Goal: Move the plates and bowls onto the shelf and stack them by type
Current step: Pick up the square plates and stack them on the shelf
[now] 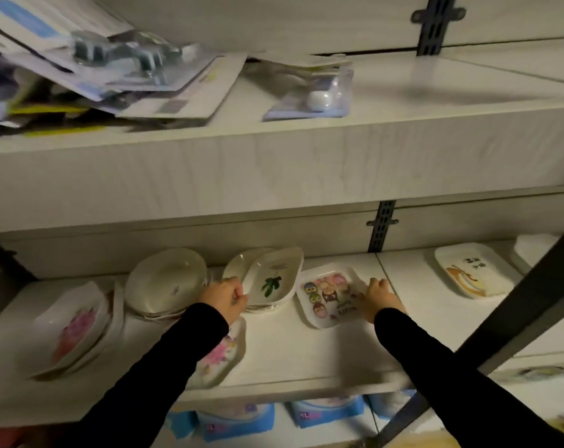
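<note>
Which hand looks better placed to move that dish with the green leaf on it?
The left hand. Its fingers are already closed on the near rim of the green-leaf dish, which sits tilted on a small stack. The right hand rests at the far edge of the cartoon plate, away from that dish.

Dim light, soft blur, bowed edges

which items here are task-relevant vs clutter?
Job:
leaf dish, in left hand
cartoon plate, under right hand
round bowls
pink-flower dishes
orange-print plate

Lying about:
blister packs, upper shelf
blue packages, below
</note>
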{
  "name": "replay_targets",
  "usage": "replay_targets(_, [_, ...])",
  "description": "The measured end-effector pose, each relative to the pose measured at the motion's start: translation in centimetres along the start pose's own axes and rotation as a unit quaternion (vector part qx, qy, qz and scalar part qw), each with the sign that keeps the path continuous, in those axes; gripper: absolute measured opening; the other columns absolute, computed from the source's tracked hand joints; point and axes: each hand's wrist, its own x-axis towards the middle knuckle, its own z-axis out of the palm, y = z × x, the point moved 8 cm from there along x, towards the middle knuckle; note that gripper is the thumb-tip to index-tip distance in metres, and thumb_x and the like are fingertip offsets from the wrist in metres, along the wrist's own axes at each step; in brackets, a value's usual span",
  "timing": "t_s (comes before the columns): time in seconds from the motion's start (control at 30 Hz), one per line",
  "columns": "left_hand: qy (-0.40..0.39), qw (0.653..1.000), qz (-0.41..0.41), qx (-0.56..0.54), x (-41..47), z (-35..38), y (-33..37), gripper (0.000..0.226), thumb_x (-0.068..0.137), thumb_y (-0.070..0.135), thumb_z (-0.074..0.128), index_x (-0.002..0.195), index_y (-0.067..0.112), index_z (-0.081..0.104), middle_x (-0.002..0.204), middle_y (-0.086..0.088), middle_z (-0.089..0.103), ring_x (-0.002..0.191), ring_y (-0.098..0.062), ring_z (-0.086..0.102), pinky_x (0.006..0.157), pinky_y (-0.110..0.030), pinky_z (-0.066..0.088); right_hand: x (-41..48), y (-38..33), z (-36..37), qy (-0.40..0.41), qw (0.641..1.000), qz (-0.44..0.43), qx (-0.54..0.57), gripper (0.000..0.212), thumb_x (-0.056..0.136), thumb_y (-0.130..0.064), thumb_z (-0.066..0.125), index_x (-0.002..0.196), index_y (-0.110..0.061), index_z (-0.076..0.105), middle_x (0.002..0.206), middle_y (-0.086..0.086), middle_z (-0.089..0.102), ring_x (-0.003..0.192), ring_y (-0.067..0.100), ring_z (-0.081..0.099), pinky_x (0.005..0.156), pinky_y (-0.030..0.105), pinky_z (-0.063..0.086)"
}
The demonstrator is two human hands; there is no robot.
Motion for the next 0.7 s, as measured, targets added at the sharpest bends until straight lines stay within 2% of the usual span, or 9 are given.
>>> replay_targets(0.07, [-0.012, 1.0, 0.005, 0.0, 0.6, 0.1, -0.7, 0.026, 0.089, 0.028, 0.054, 0.066, 0.026, 0.041, 0.071, 0.005, 0.059, 0.082, -0.023, 0.059, 0.074, -0.025, 0.044, 0.4, 0.0, 0.4, -0.002, 1.0, 0.023, 0.003, 0.041, 0.096, -0.029, 0.041, 0.128, -0.004, 0.039, 0.134, 0.016, 0.045, 0.123, 0.035, 0.05, 0.099, 0.041, 0.041])
replay_targets(0.13, [-0.022, 1.0, 0.005, 0.002, 1.3, 0.4, -1.5, 0.026, 0.088, 0.027, 0.055, 0.067, 0.025, 0.04, 0.08, -0.003, 0.063, 0.089, -0.026, 0.063, 0.078, -0.027, 0.046, 0.7, 0.0, 0.6, -0.002, 0.999, 0.037, -0.011, 0.038, 0.095, -0.025, 0.042, 0.126, -0.005, 0.04, 0.131, 0.017, 0.052, 0.12, 0.034, 0.053, 0.097, 0.039, 0.043])
replay_targets(0.23, [-0.036, 0.999, 0.006, 0.015, 2.1, 0.8, -2.3, 0.034, 0.089, 0.028, 0.053, 0.063, 0.028, 0.032, 0.085, -0.006, 0.06, 0.095, -0.028, 0.063, 0.08, -0.029, 0.046, 0.6, -0.3, 0.6, -0.03, 0.998, 0.037, -0.038, 0.04, 0.094, -0.026, 0.044, 0.128, -0.005, 0.04, 0.132, 0.017, 0.053, 0.121, 0.032, 0.053, 0.097, 0.036, 0.043])
replay_targets(0.33, [-0.054, 0.998, 0.002, 0.018, 3.3, 1.5, -2.6, 0.014, 0.091, 0.029, 0.05, 0.091, 0.015, 0.049, 0.105, -0.013, 0.063, 0.103, -0.03, 0.06, 0.085, -0.031, 0.046, -0.1, 0.0, 0.9, -0.07, 0.996, 0.039, -0.025, 0.041, 0.095, -0.02, 0.045, 0.13, 0.0, 0.039, 0.132, 0.02, 0.052, 0.121, 0.033, 0.052, 0.095, 0.034, 0.044])
replay_targets(0.4, [-0.065, 0.998, -0.017, 0.013, 4.7, 2.4, -2.8, 0.03, 0.092, 0.029, 0.048, 0.11, 0.006, 0.051, 0.116, -0.015, 0.062, 0.109, -0.031, 0.058, 0.091, -0.034, 0.046, -0.8, 0.6, 0.5, -0.058, 0.997, 0.054, -0.004, 0.036, 0.094, -0.009, 0.043, 0.127, 0.004, 0.039, 0.13, 0.023, 0.053, 0.119, 0.035, 0.054, 0.094, 0.036, 0.045])
replay_targets(0.5, [-0.087, 0.994, -0.053, 0.027, 6.7, 3.8, -2.9, 0.038, 0.095, 0.027, 0.042, 0.124, 0.002, 0.045, 0.125, -0.019, 0.057, 0.116, -0.033, 0.054, 0.097, -0.035, 0.045, -2.5, 1.2, -0.6, -0.019, 0.997, 0.047, 0.053, 0.017, 0.094, -0.003, 0.039, 0.109, 0.003, 0.04, 0.125, 0.027, 0.054, 0.116, 0.04, 0.054, 0.093, 0.04, 0.043])
replay_targets(0.57, [-0.11, 0.99, -0.073, 0.049, 7.6, 4.7, -2.9, 0.044, 0.097, 0.023, 0.037, 0.134, 0.0, 0.036, 0.133, -0.022, 0.051, 0.122, -0.034, 0.05, 0.1, -0.036, 0.042, -3.7, 1.7, -1.3, 0.01, 0.993, 0.044, 0.112, 0.003, 0.094, -0.004, 0.035, 0.096, -0.003, 0.033, 0.111, 0.027, 0.055, 0.102, 0.039, 0.056, 0.088, 0.043, 0.044])
replay_targets(0.63, [-0.124, 0.986, -0.089, 0.065, 8.2, 5.4, -2.9, 0.049, 0.097, 0.021, 0.036, 0.14, -0.001, 0.027, 0.139, -0.022, 0.045, 0.127, -0.035, 0.046, 0.104, -0.037, 0.04, -5.0, 2.2, -1.6, 0.021, 0.984, 0.046, 0.17, 0.007, 0.096, -0.011, 0.031, 0.097, -0.005, 0.034, 0.099, 0.021, 0.05, 0.086, 0.031, 0.051, 0.079, 0.043, 0.046])
replay_targets(0.7, [-0.137, 0.984, -0.095, 0.064, 8.5, 5.8, -2.7, 0.053, 0.096, 0.02, 0.038, 0.142, -0.002, 0.023, 0.144, -0.023, 0.039, 0.13, -0.036, 0.042, 0.107, -0.039, 0.038, -6.3, 2.3, -2.0, 0.026, 0.983, 0.04, 0.176, 0.019, 0.098, -0.017, 0.031, 0.109, -0.004, 0.039, 0.099, 0.016, 0.051, 0.083, 0.028, 0.051, 0.071, 0.035, 0.045])
